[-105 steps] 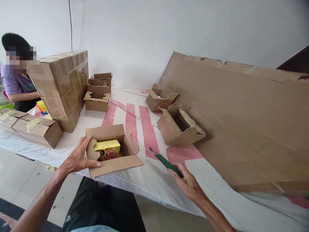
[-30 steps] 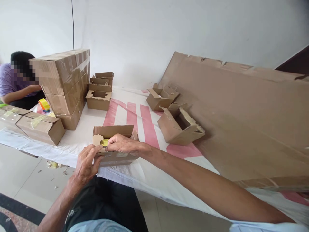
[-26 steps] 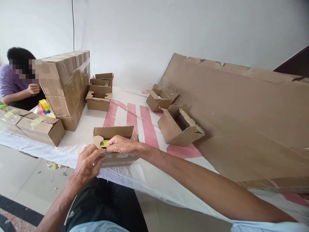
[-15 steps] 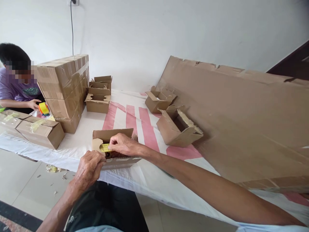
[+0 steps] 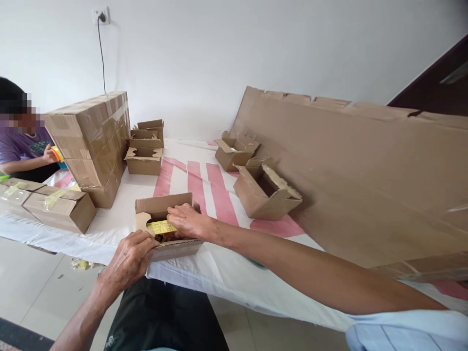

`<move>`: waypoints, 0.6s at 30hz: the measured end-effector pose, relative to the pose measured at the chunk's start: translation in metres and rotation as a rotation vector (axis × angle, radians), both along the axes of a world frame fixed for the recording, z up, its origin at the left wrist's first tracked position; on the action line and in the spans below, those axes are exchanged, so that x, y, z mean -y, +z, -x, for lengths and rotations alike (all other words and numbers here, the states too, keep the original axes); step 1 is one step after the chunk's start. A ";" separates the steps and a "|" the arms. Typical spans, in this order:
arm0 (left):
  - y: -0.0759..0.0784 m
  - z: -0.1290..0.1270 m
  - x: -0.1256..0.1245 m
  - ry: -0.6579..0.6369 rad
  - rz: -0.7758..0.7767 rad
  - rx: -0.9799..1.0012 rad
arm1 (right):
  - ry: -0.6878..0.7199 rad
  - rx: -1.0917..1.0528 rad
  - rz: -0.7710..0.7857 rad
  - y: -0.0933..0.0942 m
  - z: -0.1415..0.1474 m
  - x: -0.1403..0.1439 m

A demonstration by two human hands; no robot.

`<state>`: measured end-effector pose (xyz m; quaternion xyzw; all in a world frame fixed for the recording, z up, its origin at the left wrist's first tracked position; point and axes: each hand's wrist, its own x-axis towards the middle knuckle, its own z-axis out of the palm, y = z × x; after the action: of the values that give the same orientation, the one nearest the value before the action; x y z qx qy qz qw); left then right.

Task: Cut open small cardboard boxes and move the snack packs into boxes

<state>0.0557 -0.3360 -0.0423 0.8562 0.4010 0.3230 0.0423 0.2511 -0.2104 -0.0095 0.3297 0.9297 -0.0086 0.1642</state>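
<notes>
An open cardboard box (image 5: 175,252) stands at the table's near edge with its far flap raised. My left hand (image 5: 133,253) is closed on the near wall at its left corner, fingers over the rim. Inside the box lies a yellow printed pack (image 5: 160,227), its right end covered by my right hand (image 5: 187,220). That hand reaches in over the near wall, with its fingers bent round the pack's right end. The fingertips and the bottom of the box are hidden.
Open boxes stand at right (image 5: 265,190) and behind (image 5: 144,160). Taped cartons are stacked at left (image 5: 86,131), with closed boxes (image 5: 60,204) before them. A large cardboard sheet (image 5: 329,180) leans at right. A person (image 5: 25,141) at far left holds a tape roll.
My right hand has shifted a little to the right along the pack, and more of the yellow top now shows. My left hand still holds the box. The person's tape roll has moved left and up.
</notes>
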 end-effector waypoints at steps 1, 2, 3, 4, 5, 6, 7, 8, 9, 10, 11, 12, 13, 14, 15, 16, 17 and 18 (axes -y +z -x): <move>0.001 0.000 0.000 0.010 0.005 -0.020 | 0.001 -0.003 0.003 0.000 -0.001 0.001; 0.002 -0.001 0.001 0.028 0.009 -0.042 | -0.012 -0.019 0.016 0.002 -0.002 0.002; 0.002 -0.001 0.001 0.048 0.014 -0.063 | -0.042 -0.045 0.037 0.005 -0.004 0.002; 0.002 -0.001 0.001 0.069 0.019 -0.081 | -0.082 -0.082 0.066 0.009 -0.008 0.002; 0.003 -0.001 0.002 0.085 0.025 -0.095 | -0.126 -0.131 0.094 0.015 -0.012 0.002; 0.003 -0.001 0.002 0.091 0.035 -0.105 | -0.168 -0.191 0.117 0.021 -0.018 0.001; 0.003 0.000 0.002 0.083 0.045 -0.106 | -0.201 -0.254 0.141 0.028 -0.025 0.000; 0.004 0.002 0.002 0.064 0.057 -0.099 | -0.223 -0.318 0.164 0.034 -0.033 -0.001; 0.006 0.003 0.002 0.036 0.070 -0.088 | -0.240 -0.377 0.190 0.039 -0.042 -0.002; 0.009 0.005 0.001 0.003 0.084 -0.078 | -0.254 -0.431 0.218 0.044 -0.050 -0.003; 0.012 0.006 0.000 -0.030 0.100 -0.071 | -0.265 -0.480 0.250 0.047 -0.058 -0.005; 0.016 0.007 -0.001 -0.058 0.120 -0.068 | -0.271 -0.525 0.282 0.050 -0.064 -0.006; 0.019 0.007 -0.002 -0.080 0.140 -0.071 | -0.279 -0.567 0.306 0.052 -0.070 -0.006; 0.022 0.006 -0.004 -0.096 0.157 -0.079 | -0.286 -0.605 0.313 0.052 -0.073 -0.006; 0.023 0.004 -0.007 -0.104 0.164 -0.092 | -0.298 -0.631 0.298 0.052 -0.075 -0.006; 0.024 0.002 -0.010 -0.103 0.157 -0.109 | -0.311 -0.645 0.258 0.052 -0.075 -0.004; 0.023 -0.001 -0.014 -0.097 0.138 -0.133 | -0.320 -0.642 0.208 0.051 -0.073 -0.003; 0.020 -0.004 -0.018 -0.090 0.110 -0.165 | -0.322 -0.623 0.160 0.050 -0.070 -0.001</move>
<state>0.0599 -0.3175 -0.0220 0.8935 0.3814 0.2265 0.0704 0.3216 -0.2089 0.0402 0.4396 0.8676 -0.2072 -0.1054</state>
